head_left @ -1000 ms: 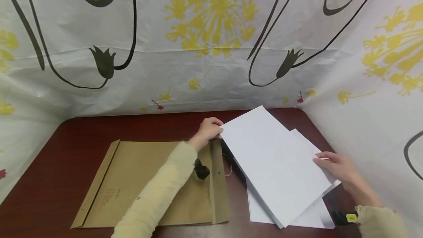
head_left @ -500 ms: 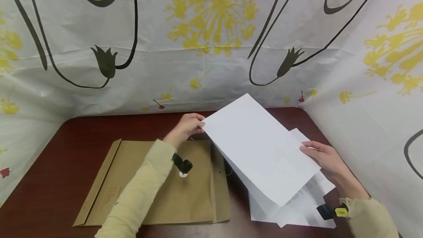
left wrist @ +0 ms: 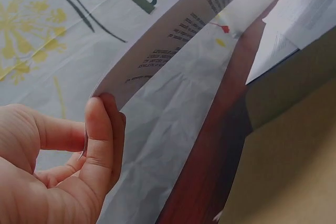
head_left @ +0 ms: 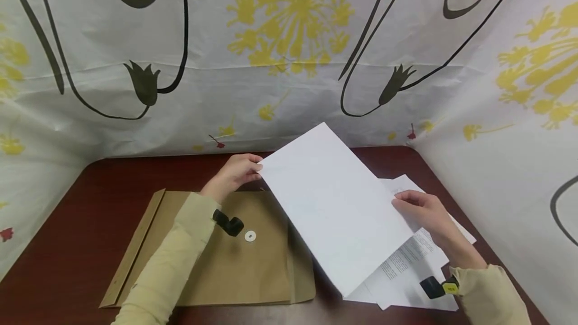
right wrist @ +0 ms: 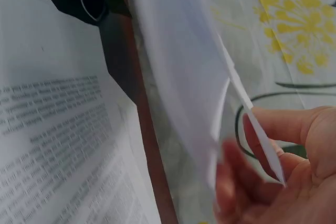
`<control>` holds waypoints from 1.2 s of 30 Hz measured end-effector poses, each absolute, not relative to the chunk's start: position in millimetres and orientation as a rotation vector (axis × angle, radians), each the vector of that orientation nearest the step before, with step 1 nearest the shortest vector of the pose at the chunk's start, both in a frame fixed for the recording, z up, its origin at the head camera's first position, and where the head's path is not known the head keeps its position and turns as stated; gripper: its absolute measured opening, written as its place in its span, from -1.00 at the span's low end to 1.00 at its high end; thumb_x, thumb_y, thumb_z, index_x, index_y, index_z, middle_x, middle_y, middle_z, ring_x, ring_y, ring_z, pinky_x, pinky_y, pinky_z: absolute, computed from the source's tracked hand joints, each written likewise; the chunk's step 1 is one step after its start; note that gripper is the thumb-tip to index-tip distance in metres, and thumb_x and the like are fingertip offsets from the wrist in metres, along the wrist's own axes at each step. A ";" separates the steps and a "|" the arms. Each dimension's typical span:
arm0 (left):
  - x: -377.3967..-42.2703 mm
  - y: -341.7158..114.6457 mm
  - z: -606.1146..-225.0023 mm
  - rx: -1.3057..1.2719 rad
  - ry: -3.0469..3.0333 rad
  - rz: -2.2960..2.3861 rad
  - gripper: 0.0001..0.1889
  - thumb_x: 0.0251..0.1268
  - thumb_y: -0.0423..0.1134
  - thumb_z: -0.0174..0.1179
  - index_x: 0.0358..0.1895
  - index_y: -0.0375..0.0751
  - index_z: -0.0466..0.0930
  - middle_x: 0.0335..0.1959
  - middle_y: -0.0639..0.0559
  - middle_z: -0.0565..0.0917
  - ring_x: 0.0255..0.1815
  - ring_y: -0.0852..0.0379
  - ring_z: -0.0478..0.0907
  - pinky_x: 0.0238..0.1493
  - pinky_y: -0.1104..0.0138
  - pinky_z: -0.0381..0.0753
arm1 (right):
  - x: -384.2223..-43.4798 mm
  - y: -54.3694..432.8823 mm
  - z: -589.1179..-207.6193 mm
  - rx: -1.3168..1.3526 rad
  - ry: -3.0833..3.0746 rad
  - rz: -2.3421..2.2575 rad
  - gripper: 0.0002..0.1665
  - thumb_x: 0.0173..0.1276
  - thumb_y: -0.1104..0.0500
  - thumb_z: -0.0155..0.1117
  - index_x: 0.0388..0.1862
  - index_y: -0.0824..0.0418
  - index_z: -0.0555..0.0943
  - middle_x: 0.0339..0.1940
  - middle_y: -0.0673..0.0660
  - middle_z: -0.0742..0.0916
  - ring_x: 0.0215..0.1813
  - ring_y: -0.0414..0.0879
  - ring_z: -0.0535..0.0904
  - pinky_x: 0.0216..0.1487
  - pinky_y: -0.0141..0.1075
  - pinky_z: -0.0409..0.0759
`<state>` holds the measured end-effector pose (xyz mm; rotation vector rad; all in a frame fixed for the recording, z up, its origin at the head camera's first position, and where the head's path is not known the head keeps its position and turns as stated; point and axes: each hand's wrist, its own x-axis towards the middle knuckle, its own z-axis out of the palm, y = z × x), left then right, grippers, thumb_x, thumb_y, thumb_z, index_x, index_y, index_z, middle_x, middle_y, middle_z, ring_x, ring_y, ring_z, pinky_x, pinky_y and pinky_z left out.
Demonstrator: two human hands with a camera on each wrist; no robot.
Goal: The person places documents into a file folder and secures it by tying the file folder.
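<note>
White paper [head_left: 331, 204] is held up slantwise, its blank face toward the head camera. My left hand [head_left: 232, 173] pinches its left corner between thumb and fingers. In the left wrist view, lines of print show on the underside of the paper [left wrist: 173, 40], which bends away from the fingers. At the right edge my right hand [head_left: 424, 214] holds the paper with thumb and fingers; the right wrist view shows a narrow paper edge [right wrist: 262, 137] between them. Beneath lie loose printed sheets [head_left: 402, 270], partly hidden by the raised paper.
A brown paper envelope [head_left: 226, 270] with a white round button [head_left: 250, 236] lies on the left of the dark red table [head_left: 67, 245]. Something black [right wrist: 118, 51] lies by the sheets. A patterned curtain [head_left: 207, 94] encloses the table's back and sides.
Both hands have moved left with the paper and raised its far end, bringing it partly over the envelope. More of the printed sheets below now shows.
</note>
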<state>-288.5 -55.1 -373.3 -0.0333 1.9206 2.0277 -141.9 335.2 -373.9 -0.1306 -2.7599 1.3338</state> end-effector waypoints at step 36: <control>-256.4 -126.6 -316.2 0.100 1.719 2.219 -0.78 0.26 -0.45 -0.01 -0.52 -0.18 0.52 -0.48 0.06 0.47 -0.50 0.24 0.48 -0.41 0.47 0.57 | -156.6 269.0 -402.4 0.010 -2.666 1.705 -0.64 0.30 0.25 0.22 0.03 0.39 0.49 -0.38 0.18 0.71 -0.41 -0.09 0.63 -0.37 -0.31 0.59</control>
